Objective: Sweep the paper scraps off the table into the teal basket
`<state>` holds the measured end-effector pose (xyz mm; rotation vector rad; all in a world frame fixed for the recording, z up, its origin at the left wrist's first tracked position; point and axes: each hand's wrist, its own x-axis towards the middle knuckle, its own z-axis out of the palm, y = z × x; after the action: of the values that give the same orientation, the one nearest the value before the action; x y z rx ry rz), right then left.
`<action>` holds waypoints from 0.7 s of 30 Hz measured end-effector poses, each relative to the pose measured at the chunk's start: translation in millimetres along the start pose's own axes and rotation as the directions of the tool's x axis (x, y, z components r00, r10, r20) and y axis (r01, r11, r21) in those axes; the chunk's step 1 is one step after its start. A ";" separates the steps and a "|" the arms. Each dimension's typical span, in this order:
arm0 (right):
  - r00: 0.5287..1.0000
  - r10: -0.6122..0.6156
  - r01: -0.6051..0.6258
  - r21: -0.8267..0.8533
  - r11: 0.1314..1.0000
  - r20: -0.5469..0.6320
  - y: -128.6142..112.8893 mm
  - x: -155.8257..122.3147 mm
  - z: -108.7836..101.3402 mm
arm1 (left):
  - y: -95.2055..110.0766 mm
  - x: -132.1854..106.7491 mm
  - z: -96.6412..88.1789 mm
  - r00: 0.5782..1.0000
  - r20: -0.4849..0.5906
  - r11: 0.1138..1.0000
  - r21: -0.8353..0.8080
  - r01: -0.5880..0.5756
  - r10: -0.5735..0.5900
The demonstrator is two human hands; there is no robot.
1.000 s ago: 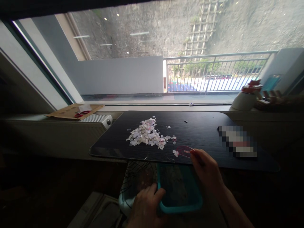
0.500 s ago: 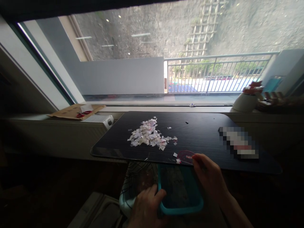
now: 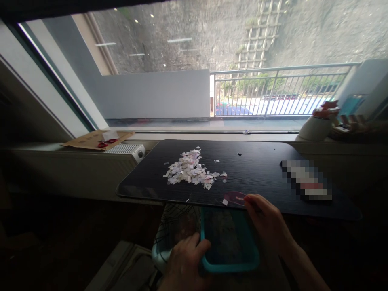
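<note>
My left hand [image 3: 185, 264] grips the near left corner of a teal tray [image 3: 230, 264] held just below the front edge of a black tabletop [image 3: 257, 173]. My right hand [image 3: 266, 221] pinches a small translucent pink scraper [image 3: 235, 198] that lies flat on the tabletop's front edge above the tray. One paper scrap [image 3: 225, 201] sits at the scraper's left tip. A heap of small white and pink paper scraps [image 3: 190, 169] lies further back on the tabletop. The tray holds a layer of scraps.
A wire basket [image 3: 174, 228] stands under the table, left of the tray. A white device [image 3: 127, 150] and a brown envelope [image 3: 97, 140] lie on the sill at left. A white pot [image 3: 315, 127] stands at right. A blurred flat object [image 3: 306, 180] lies on the tabletop's right side.
My right hand drew the scraper toward the table's front edge and a scrap or two went off it; now the scraper lies flatter. The left hand and tray stayed nearly still.
</note>
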<state>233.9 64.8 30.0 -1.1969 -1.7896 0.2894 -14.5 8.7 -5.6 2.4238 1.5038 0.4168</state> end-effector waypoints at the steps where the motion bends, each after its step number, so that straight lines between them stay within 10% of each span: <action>1: 1.000 0.001 -0.001 0.011 1.000 0.014 -1.4 -5.7 -3.4 | 0.8 -0.1 -0.1 1.000 -0.007 1.000 -0.004 0.002 -0.002; 10: 0.993 0.009 -0.013 -0.034 0.999 -0.115 1.1 14.6 1.0 | 2.4 0.8 -0.5 0.999 0.024 1.000 0.017 0.024 -0.024; 21: 0.996 0.091 -0.090 -0.090 0.992 0.006 -7.2 48.7 37.0 | -3.3 2.3 4.8 0.998 0.066 0.999 0.038 0.011 -0.013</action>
<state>195.8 111.6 42.0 -1.3440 -1.7761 0.2706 -14.5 11.8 -10.9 2.4307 1.5107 0.3051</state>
